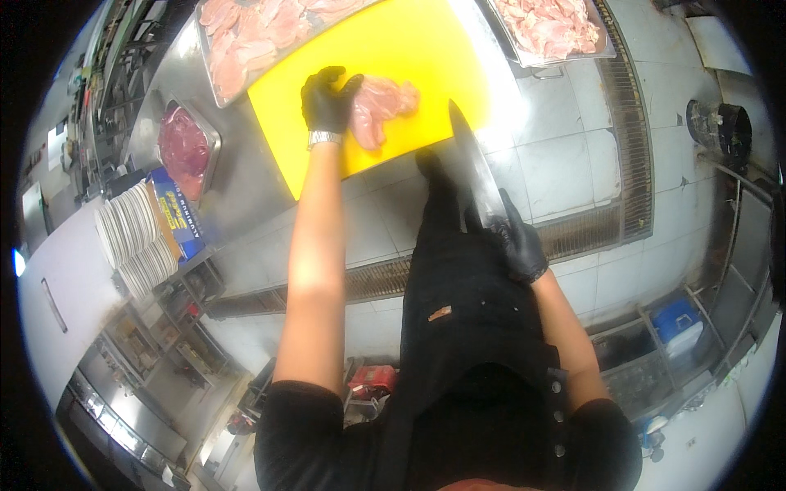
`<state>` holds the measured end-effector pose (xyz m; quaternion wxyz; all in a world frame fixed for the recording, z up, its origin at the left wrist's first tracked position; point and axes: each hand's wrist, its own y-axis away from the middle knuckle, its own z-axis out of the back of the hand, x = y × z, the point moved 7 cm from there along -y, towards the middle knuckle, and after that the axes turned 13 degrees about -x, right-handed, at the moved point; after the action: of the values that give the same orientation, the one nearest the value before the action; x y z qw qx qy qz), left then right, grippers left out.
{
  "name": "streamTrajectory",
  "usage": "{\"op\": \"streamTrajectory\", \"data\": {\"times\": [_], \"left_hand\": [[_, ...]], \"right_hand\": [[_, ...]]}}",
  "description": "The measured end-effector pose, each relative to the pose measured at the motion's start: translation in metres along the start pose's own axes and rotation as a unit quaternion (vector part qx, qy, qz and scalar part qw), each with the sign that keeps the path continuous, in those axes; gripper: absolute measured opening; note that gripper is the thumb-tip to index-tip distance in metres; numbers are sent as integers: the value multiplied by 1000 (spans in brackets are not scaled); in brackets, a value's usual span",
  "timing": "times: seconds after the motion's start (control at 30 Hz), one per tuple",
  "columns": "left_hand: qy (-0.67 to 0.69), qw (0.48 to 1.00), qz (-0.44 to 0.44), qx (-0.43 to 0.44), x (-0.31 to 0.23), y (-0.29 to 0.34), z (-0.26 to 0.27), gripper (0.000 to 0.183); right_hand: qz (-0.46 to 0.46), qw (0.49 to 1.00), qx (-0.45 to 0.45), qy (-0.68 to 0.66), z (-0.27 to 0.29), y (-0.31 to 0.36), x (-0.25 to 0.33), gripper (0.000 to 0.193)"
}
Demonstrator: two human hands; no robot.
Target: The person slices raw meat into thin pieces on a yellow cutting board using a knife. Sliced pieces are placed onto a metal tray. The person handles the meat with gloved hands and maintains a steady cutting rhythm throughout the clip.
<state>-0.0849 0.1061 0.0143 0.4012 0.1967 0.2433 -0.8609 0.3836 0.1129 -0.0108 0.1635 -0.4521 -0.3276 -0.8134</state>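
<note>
On the yellow cutting board lies a piece of raw chicken, pale pink and spread flat. My left hand, in a black glove with a silver watch at the wrist, is at the chicken's left edge. Its thumb and index finger curve apart, with nothing seen between them; the thumb side touches or nearly touches the meat. In a black glove too, my right hand grips a large chef's knife by its handle, low beside my apron. The blade points away from me, its tip near the board's right part.
Beyond the board stands a metal tray of flattened chicken pieces; another tray of chicken is at the far right. Left are a metal pan of dark red meat, a blue foil box and stacked plates.
</note>
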Motion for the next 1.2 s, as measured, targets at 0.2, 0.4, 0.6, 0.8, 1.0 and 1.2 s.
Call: {"op": "streamTrajectory", "data": {"times": [0.2, 0.4, 0.6, 0.8, 1.0, 1.2], "left_hand": [[-82, 991, -57, 89, -10, 3, -8, 34], [-135, 966, -95, 196, -14, 17, -17, 32], [-6, 977, -11, 214, 14, 10, 2, 35], [-68, 996, -60, 11, 29, -2, 16, 32], [-36, 977, -137, -162, 2, 33, 27, 27], [4, 966, -256, -43, -29, 108, 29, 37]], "right_hand": [[98, 995, 18, -29, -19, -20, 29, 62], [63, 997, 33, -12, -31, -30, 34, 60], [54, 997, 34, -46, -29, -33, 34, 64], [80, 993, 63, -66, -35, -37, 39, 63], [80, 994, 73, -19, -40, -50, 44, 61], [24, 996, 82, 14, -32, -63, 43, 61]]}}
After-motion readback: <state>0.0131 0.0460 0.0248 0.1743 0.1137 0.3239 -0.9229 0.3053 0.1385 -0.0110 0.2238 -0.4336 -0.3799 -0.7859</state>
